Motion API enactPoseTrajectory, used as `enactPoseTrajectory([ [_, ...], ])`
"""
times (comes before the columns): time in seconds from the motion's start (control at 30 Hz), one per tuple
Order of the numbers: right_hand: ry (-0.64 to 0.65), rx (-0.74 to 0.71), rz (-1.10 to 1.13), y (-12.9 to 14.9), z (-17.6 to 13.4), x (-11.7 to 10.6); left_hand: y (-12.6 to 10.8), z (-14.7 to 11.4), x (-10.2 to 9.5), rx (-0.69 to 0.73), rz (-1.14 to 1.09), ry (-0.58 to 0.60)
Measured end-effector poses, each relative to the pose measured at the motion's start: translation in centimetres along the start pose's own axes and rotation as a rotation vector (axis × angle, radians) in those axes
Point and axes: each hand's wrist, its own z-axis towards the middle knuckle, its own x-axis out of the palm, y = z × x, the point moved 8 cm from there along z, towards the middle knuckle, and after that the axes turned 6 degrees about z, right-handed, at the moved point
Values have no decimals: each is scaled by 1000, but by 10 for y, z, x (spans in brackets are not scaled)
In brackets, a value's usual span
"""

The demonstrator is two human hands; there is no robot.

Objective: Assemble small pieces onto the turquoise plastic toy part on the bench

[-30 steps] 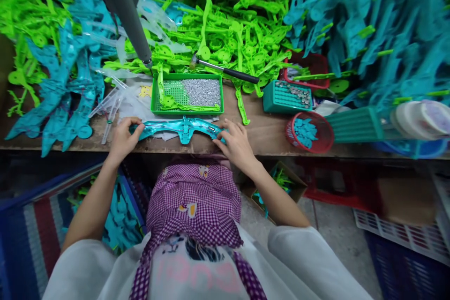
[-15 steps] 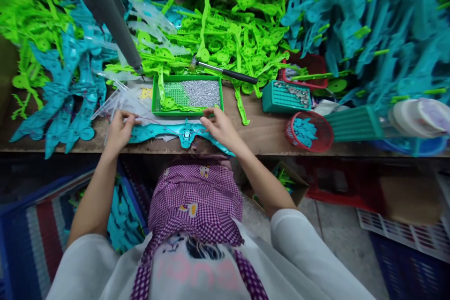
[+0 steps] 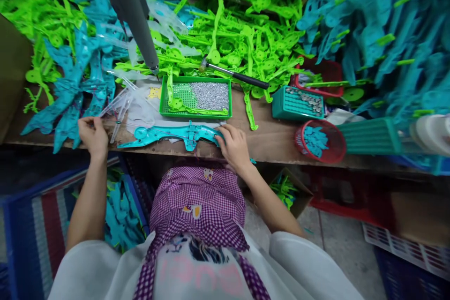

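A long turquoise plastic part [image 3: 165,132] with wing-like arms and a cross-shaped middle lies along the table's front edge. My right hand [image 3: 235,146] grips its right arm, the fingers curled over it and the thumb hidden. Well left of the part, my left hand [image 3: 93,137] is closed in a pinch, apparently on a thin string that barely shows. Directly behind the part, a green tray [image 3: 163,113] holds small silvery metal pieces [image 3: 213,95] and a bright green plastic lever [image 3: 176,104].
A grey power screwdriver [image 3: 140,28] hangs above left of the tray; a hammer [image 3: 235,75] lies behind it. Green parts [image 3: 242,42] and turquoise parts [image 3: 351,23] are heaped at the back. At right stand a teal box [image 3: 281,110] of metal pieces and a red basket [image 3: 333,150].
My left hand has moved left, away from the turquoise part, drawing the thin string outward. My right hand has closed over the part's right arm. The view has shifted slightly.
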Motion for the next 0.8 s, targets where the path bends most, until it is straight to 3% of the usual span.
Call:
enactPoseTrajectory([
  [0.1, -43, -21, 68, 26, -20, -6, 9, -8, -2, 25, 87, -26],
  [0.23, 136, 24, 2, 59, -36, 29, 15, -19, 4, -8, 9, -20],
  [0.33, 164, 170, 22, 58, -30, 45, 15, -26, 5, -35, -96, -52],
  [0.4, 162, 248, 184, 51, -22, 42, 15, -30, 5, -47, -148, -58],
  [0.53, 271, 433, 680, 34, -7, 25, 12, -38, 6, -41, -247, -63],
  [0.6, 289, 470, 745, 30, 6, 8, 11, -39, 7, -57, -278, -83],
  [0.8, -70, 374, 534, 21, 61, -61, 15, -38, 11, -160, -324, -81],
])
